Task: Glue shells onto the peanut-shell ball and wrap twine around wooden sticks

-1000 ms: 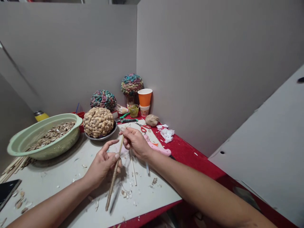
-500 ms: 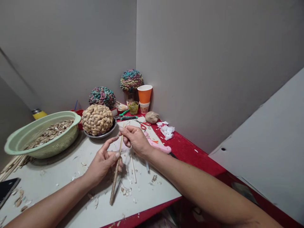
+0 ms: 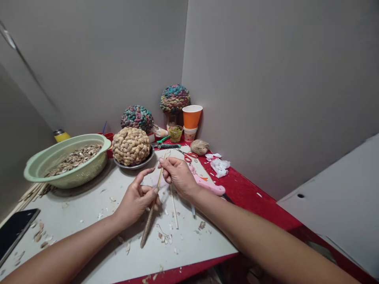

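A thin stick [image 3: 147,228], its lower part wrapped in brown cord and its upper part bare, slants over the white board. My left hand [image 3: 145,196] grips it between thumb and fingers where the wrapping ends, its index finger stretched out. Near the bare top end, my right hand [image 3: 174,172] pinches with thumb and index finger at the stick; any strand between those fingers is too small to make out. On the board just right of my left hand lies a loose pale stick [image 3: 174,209].
A green basin [image 3: 79,171] of shells stands left, beside a nut-covered ball [image 3: 131,146] in a metal bowl. Behind are two colourful balls, an orange cup [image 3: 192,117] and pliers. Red scissors [image 3: 187,158], a twine ball [image 3: 199,147] and a pink glue gun [image 3: 217,189] lie right; a phone [image 3: 17,228] lies left.
The camera view has turned slightly left, so the scene sits further right. Both hands keep their hold at the stick, with hardly any other movement.
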`<state>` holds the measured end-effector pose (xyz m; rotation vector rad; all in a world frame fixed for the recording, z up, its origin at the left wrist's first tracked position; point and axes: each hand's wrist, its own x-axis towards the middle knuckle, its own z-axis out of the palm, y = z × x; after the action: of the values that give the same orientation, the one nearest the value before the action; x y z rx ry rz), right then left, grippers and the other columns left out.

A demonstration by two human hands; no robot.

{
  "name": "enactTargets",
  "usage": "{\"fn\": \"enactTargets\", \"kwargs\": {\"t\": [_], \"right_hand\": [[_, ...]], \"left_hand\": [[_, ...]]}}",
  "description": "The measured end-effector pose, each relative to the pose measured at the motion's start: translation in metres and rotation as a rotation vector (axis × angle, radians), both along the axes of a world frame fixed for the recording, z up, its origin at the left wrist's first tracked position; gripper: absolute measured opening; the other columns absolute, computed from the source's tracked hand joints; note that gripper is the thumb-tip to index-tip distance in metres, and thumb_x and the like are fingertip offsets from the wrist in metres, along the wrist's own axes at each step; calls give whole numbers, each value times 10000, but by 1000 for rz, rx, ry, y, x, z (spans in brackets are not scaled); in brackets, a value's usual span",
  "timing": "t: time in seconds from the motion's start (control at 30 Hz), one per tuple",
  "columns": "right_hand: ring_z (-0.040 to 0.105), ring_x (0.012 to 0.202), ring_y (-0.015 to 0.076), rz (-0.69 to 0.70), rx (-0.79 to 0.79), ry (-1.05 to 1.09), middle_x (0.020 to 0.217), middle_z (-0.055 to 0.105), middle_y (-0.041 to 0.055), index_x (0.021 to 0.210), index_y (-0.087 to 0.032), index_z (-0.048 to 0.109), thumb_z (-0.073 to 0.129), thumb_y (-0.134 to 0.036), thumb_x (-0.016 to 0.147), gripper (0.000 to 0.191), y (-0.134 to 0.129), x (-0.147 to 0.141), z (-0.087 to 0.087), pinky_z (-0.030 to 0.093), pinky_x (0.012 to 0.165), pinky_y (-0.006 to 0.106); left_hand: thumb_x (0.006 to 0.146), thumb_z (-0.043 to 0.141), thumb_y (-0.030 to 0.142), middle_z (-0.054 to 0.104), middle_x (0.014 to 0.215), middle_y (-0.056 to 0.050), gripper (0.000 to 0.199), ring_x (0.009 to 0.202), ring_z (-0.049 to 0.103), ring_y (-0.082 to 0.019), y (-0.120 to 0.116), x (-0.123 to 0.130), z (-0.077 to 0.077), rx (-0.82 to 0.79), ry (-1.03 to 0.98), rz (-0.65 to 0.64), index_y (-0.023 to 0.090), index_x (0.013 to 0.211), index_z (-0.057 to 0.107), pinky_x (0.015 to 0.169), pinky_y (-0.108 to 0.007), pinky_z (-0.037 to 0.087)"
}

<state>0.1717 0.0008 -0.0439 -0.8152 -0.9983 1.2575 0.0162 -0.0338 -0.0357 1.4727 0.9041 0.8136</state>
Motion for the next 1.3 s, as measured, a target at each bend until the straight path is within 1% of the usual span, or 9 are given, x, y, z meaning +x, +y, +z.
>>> {"fn": "enactTargets", "kwargs": {"t": [0.1,0.23,0.43,0.57,0.77,0.83,0.97,1.07,1.3], "right_hand": [[357,326,29,-14,-8,-18,435,481,-72,655,-141,622,724,-520,712,397,1,0,-3,225,329,152],[372,336,27,-16,-13,-41,451,496,-66,669,-139,632,719,-514,730,390,1,1,-5,232,337,147],[370,327,27,-18,-21,-28,438,486,-65,671,-139,630,728,-524,721,401,0,2,-3,229,330,145],[362,323,28,-9,-37,-10,429,471,-71,652,-144,610,743,-536,694,416,2,2,-3,227,325,145],[355,321,33,0,-41,-16,423,467,-77,647,-153,594,740,-546,677,420,3,0,-2,225,320,151],[347,318,33,11,-40,1,415,463,-81,631,-159,579,743,-542,668,418,2,0,0,226,320,152],[331,310,27,13,-60,65,404,457,-85,608,-161,569,756,-536,637,420,1,1,6,210,317,151],[334,304,26,25,-75,107,398,459,-88,608,-160,567,765,-540,614,429,1,3,8,203,314,149],[328,295,28,76,-46,135,394,461,-91,617,-163,563,745,-546,648,425,2,3,5,214,308,151]], "left_hand": [[857,572,277,638,569,39,559,447,524,-109,-2,1,-1,19,6,33,185,1353,331,480,-223,405],[855,574,268,638,567,38,561,441,534,-111,-1,1,-4,34,-2,38,180,1353,334,465,-216,393],[850,621,340,682,613,-8,637,461,570,-127,1,-1,-5,-51,-81,2,177,1382,311,480,-233,429],[839,641,367,676,630,-18,672,483,574,-140,3,-3,-6,-83,-126,-18,171,1388,308,495,-255,445],[817,684,312,543,573,67,667,506,438,-82,3,-3,-5,-6,-95,40,160,1375,352,511,-197,353],[830,671,310,527,580,75,653,520,429,-80,3,-2,-4,16,-78,52,175,1381,348,524,-196,347],[839,658,350,561,614,61,641,538,482,-97,2,0,-2,2,-72,61,213,1379,342,525,-206,362],[820,673,373,586,620,52,652,539,522,-114,0,0,-1,2,-75,91,217,1364,350,521,-216,381],[830,662,360,598,643,48,621,555,527,-117,-1,0,-1,35,-75,84,202,1346,355,554,-232,409]]}}
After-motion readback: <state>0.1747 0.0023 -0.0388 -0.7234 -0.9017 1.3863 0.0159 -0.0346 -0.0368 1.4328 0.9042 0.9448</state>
